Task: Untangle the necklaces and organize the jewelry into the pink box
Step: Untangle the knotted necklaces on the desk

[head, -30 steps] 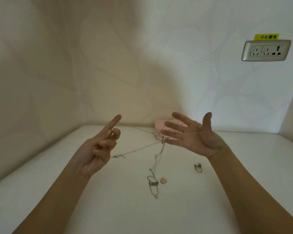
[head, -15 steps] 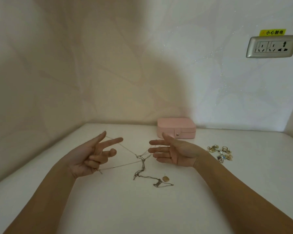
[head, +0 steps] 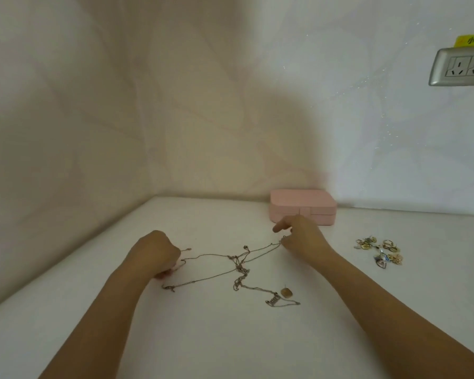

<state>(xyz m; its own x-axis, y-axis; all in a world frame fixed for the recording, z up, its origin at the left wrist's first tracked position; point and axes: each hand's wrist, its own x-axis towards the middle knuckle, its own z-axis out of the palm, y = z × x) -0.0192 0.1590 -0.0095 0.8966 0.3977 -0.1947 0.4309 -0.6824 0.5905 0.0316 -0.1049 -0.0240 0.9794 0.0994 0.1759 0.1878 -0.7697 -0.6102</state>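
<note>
The necklaces (head: 238, 265) lie spread on the white table (head: 93, 310) between the two hands, their thin chains meeting in a knot (head: 237, 259) at the middle; the pink box (head: 303, 210) sits shut against the wall, just behind the right hand (head: 303, 239). That hand pinches the right ends of two strands between thumb and a bent finger, its index finger sticking out free to the left. The left hand (head: 156, 253) is curled into a loose fist with the fingertips tucked down at the table; a strand runs up to them, but whether they grip it or only pin it is hidden.

The main risk is pulling the two hands apart while the knot is closed; that would likely cinch it tighter, and chains this fine could kink or snap at a link. A loose clasp (head: 188, 249) lies just beside the left hand and could hook another strand if dragged through. The lower loop, with its word pendant (head: 273, 300), trails near a small stud (head: 286, 292); a sweep of the chain could catch the stud or flick it off. The heap of rings and earrings (head: 378, 250) sits well clear to the right, but the right forearm could brush it; the box is not yet open.
</note>
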